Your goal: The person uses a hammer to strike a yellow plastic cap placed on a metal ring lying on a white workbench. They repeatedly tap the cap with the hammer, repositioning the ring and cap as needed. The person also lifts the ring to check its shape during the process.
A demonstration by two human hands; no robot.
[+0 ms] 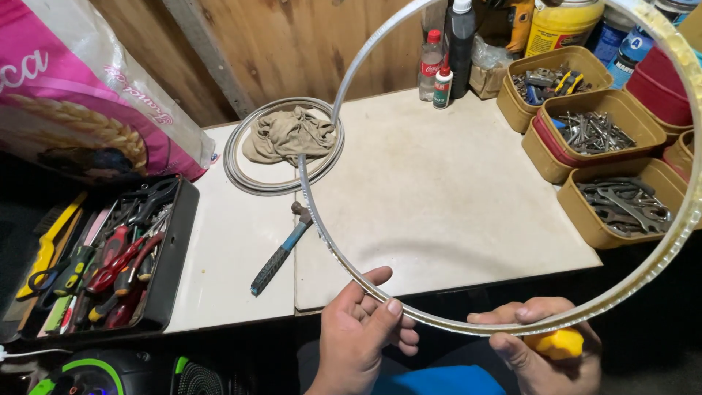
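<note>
A large silver bicycle wheel rim [322, 223] stands upright in front of me, its hoop framing the white workbench [439, 190]. My left hand [363, 330] pinches the rim's lower edge between thumb and fingers. My right hand [537, 342] holds the rim's bottom a little further right and also grips a yellow-handled tool [559, 342], whose tip is hidden. Behind the rim a blue-handled hammer [281, 252] lies on the bench.
A coiled cable ring [241, 172] with a beige rag [289, 135] lies at the bench's back. A black tray of pliers and screwdrivers [110, 260] sits left, under a pink sack [73, 80]. Tan tubs of wrenches and bolts [621, 201] line the right; bottles [446, 51] stand at the back.
</note>
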